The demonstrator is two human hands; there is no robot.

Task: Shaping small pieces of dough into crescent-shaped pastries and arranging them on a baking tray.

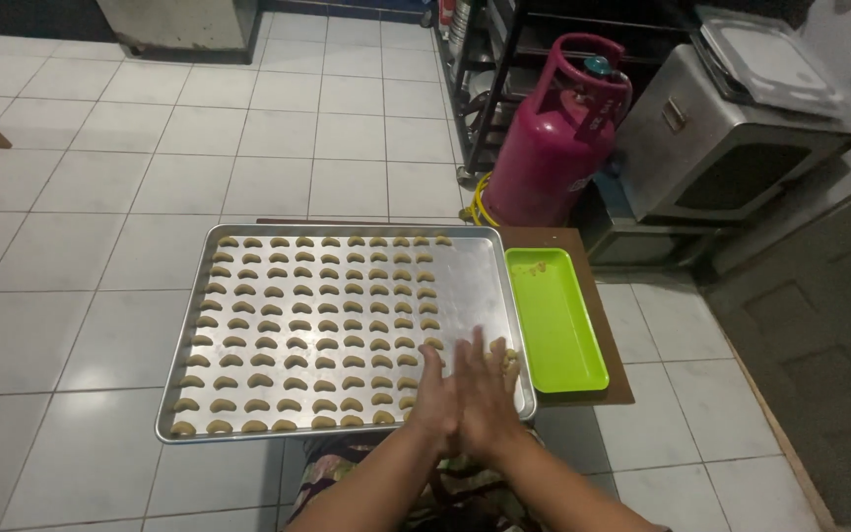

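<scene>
A large metal baking tray (pixel 475 286) lies in front of me, filled across its left and middle with rows of small crescent-shaped dough pieces (pixel 297 325). Its right strip is bare metal. My left hand (pixel 432 399) and my right hand (pixel 485 394) are pressed together, palm to palm, over the tray's near right corner. Whether any dough sits between the palms is hidden. A couple of dough pieces lie by my right fingertips near the tray's rim.
A lime green rectangular tray (pixel 558 325) with a few crumbs sits just right of the baking tray on a brown board (pixel 583 246). Behind stand a pink gas cylinder (pixel 554 138), a metal oven box (pixel 721 138) and a dark rack. White tiled floor surrounds everything.
</scene>
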